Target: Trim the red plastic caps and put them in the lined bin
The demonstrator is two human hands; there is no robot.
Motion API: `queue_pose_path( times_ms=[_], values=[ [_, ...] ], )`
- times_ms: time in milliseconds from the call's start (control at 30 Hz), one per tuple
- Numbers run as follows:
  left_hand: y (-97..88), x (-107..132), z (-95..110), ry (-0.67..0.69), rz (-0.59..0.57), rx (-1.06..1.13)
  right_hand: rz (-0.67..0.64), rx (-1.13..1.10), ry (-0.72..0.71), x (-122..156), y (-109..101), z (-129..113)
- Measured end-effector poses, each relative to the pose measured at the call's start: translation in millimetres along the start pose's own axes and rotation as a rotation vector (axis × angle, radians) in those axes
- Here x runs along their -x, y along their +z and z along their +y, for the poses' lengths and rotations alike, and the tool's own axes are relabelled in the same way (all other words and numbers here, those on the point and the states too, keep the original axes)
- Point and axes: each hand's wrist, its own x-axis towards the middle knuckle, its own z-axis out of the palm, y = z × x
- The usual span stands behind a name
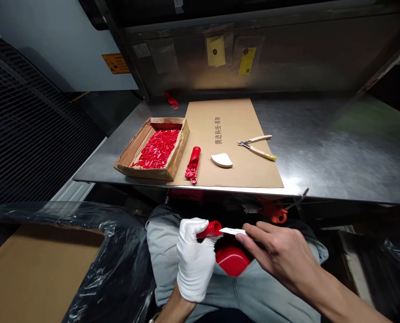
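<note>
My left hand (195,260), in a white glove, is closed around a red plastic tubular part (214,229) above my lap. The part's round open end faces right, while the glove hides the rest of it. Bare and ungloved, my right hand (276,244) pinches a craft knife (232,231) with a pale pointed blade. The blade's tip is at the rim of the part's open end; whether it touches I cannot tell. On the cardboard sheet ahead lies a similar red plastic part (193,165).
A cardboard box (146,174) of red plastic scraps (159,148) stands on the metal table (321,134). Nippers (258,147) and a white wedge-shaped piece (222,160) lie on the cardboard sheet (216,107). A box lined with black plastic (119,260) is at my left.
</note>
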Motion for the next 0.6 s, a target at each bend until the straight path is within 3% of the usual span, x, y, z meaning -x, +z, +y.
queue_pose_path(
  times_ms=[233, 400, 467, 600],
  values=[
    [-0.4, 0.2, -0.2, 0.064, 0.098, -0.065, -0.298, -0.424, 0.192, -2.1, -0.7, -10.2],
    [-0.7, -4.4, 5.5, 0.092, 0.18, -0.052, -0.661, -0.966, 0.385, -12.0, -4.6, -3.9],
    [0.1, -5.8, 7.5, 0.103, 0.2, -0.039, -0.607, -1.079, 0.425, -15.8, -1.5, -4.4],
    [3.4, -2.6, 8.5, 0.108, 0.174, -0.008, -0.301, -1.112, 0.452, -24.2, 11.4, -21.7]
  ],
)
